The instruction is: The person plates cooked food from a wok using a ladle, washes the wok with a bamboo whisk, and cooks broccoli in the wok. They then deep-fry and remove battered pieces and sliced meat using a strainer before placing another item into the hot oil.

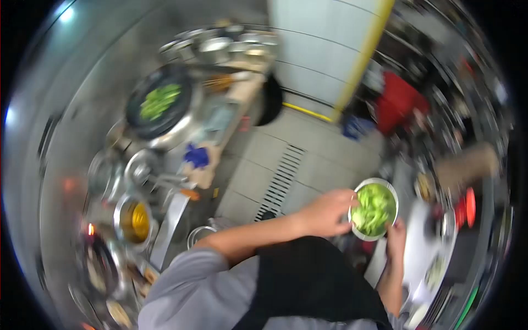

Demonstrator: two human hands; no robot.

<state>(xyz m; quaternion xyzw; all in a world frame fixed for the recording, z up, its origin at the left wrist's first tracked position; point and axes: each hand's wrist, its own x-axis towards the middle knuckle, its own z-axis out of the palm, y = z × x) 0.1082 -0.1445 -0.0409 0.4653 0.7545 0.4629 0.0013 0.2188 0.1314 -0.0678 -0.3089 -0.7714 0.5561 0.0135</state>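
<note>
A round white-rimmed bowl (379, 181) holds pale green cut vegetables (374, 209), blurred by motion. My left hand (328, 212) grips the bowl's left rim, with the fingers curled over the edge. On the lower right side, my right hand (396, 237) closes around the bowl, and some of its fingers are hidden beneath it. The bowl is in the air in front of my apron (313, 280), between the floor drain and the right-hand counter.
A wok (187, 110) with green vegetables sits on the left counter, near a pot of yellow liquid (139, 220) and a blue cloth (196, 157). A floor drain (280, 179) runs between the counters. Someone in red (399, 102) is at the upper right, beside a crowded counter.
</note>
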